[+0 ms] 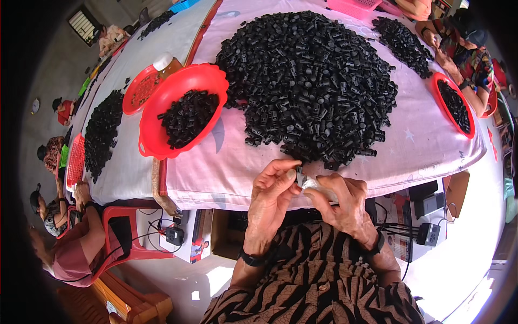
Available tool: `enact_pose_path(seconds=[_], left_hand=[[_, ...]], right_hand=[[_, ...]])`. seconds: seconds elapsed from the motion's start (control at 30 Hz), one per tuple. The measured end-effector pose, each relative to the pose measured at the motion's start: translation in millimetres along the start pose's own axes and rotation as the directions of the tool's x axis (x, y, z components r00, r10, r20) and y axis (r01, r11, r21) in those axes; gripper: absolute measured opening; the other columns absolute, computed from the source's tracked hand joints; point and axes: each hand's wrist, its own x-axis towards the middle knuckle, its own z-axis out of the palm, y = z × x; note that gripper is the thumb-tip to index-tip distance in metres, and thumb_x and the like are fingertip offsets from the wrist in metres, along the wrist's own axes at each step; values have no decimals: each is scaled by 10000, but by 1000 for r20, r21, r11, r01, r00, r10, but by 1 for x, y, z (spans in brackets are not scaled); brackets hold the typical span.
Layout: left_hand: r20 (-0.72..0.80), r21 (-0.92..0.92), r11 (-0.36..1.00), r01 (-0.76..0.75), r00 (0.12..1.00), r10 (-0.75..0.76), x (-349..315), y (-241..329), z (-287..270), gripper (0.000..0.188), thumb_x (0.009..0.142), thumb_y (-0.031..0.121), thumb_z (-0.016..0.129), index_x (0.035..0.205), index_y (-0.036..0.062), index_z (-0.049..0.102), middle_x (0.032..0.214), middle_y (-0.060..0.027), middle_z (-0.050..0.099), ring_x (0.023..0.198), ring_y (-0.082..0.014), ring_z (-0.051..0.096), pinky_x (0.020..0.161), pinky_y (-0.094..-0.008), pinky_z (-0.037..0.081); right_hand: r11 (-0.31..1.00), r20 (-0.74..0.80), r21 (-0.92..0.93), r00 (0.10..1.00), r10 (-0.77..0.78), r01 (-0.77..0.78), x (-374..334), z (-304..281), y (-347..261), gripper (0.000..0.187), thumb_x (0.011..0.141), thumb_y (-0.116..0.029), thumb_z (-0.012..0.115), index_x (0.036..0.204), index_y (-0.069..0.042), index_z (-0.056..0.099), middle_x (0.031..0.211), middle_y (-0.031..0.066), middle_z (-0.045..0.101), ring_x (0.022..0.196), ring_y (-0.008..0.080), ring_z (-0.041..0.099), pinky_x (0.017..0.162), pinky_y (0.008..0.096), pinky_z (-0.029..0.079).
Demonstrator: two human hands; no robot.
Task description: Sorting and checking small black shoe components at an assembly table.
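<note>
Both of my hands meet just in front of the table's near edge. Pinched between the thumb and fingers of my left hand [272, 194] is a small black plastic piece [299, 169], mostly covered by the fingertips. My right hand [345, 197] is closed around a crumpled whitish wrapped thing [324, 190], whose tip comes up against the left fingers; its kind is hard to make out. Right beyond the hands spreads a big heap of small black cylindrical plastic parts [313, 81]. A red plastic basin [154, 127] to the left holds more black pieces.
A red plate [129, 102] and a lidded jar [168, 65] stand behind the basin. Smaller black piles [102, 129] lie on the left cloth. At right, another person [469, 59] works by a red tray [470, 129]. Boxes and cables [172, 235] sit below the table; a red chair [121, 237] is at left.
</note>
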Motion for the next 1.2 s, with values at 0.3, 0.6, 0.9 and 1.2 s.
enact_pose_path(seconds=[0.3, 0.6, 0.9, 1.2], left_hand=[[-27, -55, 998, 5, 1000, -7, 2, -1, -3, 211, 917, 78, 562, 1098, -29, 581, 861, -48, 628, 695, -96, 596, 708, -227, 504], [-18, -87, 993, 82, 996, -83, 2, 4, -3, 211, 915, 80, 562, 1090, -38, 578, 844, -78, 638, 696, -103, 610, 640, -209, 503], [-39, -83, 992, 98, 994, -102, 1, 5, -2, 206, 914, 74, 561, 1082, -43, 586, 817, -69, 638, 666, -99, 607, 614, -202, 497], [36, -52, 996, 77, 997, -75, 0, 3, -3, 199, 913, 84, 566, 1068, -39, 587, 861, -79, 629, 701, -114, 604, 633, -211, 499]], right_hand=[[998, -30, 17, 998, -61, 62, -1, 1, 4, 282, 746, -172, 770, 866, -35, 555, 638, 88, 595, 483, 232, 598, 431, 324, 448], [999, -10, 23, 1000, -28, 28, 0, -2, -1, 286, 739, -181, 775, 858, -37, 558, 649, 93, 611, 496, 237, 609, 444, 313, 464], [999, -17, 30, 1000, -20, 20, 0, 0, -1, 263, 739, -168, 767, 853, -45, 564, 665, 87, 615, 511, 242, 616, 454, 312, 471], [1000, -47, -7, 999, -16, 15, 6, -1, -2, 269, 738, -147, 768, 870, -42, 558, 660, 87, 611, 500, 236, 608, 451, 319, 468]])
